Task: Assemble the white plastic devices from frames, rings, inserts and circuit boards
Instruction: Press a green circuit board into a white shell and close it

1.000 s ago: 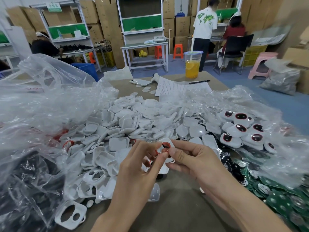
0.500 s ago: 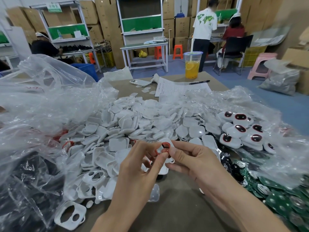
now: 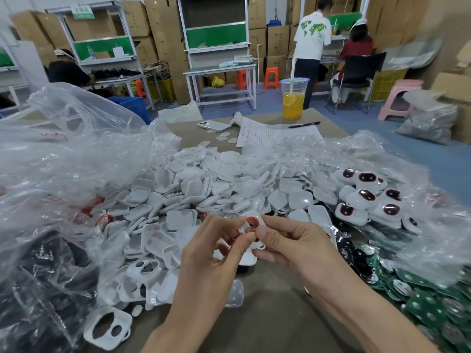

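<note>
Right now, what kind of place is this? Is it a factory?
Probably a small assembly workshop or factory: a heap of white plastic shells lies in front, green circuit boards are piled at the right, and stacked cardboard boxes line the back wall.

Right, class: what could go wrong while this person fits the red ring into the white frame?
The small red ring, pinched by the left hand at the white plastic frame in the right hand, might slip into the heap of loose white shells. The clear cup of orange drink on the table could spill onto the lined paper sheet.
</note>
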`<state>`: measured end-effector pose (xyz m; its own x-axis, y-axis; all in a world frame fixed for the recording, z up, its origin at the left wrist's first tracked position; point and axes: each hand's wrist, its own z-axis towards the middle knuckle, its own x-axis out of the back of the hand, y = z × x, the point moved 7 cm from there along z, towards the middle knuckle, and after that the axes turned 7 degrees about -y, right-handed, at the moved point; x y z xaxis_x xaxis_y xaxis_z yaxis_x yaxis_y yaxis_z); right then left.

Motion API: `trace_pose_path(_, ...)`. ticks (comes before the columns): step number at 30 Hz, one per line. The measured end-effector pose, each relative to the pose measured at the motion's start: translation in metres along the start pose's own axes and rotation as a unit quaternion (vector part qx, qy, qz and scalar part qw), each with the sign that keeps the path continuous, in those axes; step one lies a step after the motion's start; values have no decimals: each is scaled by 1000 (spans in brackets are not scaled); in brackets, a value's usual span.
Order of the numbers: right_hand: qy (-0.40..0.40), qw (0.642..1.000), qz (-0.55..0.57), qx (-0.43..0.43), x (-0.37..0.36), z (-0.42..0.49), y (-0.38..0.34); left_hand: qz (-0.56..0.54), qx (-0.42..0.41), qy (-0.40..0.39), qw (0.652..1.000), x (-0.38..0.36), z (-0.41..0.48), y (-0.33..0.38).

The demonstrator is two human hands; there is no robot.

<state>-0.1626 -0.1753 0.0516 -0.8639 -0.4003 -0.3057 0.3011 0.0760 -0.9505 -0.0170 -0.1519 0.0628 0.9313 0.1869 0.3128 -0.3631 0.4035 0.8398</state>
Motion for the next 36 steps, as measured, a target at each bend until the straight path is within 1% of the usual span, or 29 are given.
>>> trace_pose_path(9,0,1000,8,0,0,0,0,-51,26,4,998,0,3,-6)
trace_pose_path(14,9,1000,25,2,3,1,3,-99,64,-35,992,-3,5,-9)
trace_pose_path(21,-11,999,40,-8,0,1,5,-200,132,-74,968,-4,7,-17)
trace_pose_path(29,-4,999,35,-13,0,-2,4,-207,124,-90,966,-4,8,-16)
trace_pose_path(36,-1,1000,19,-12,0,-2,3,-187,121,-105,969,-3,8,-14)
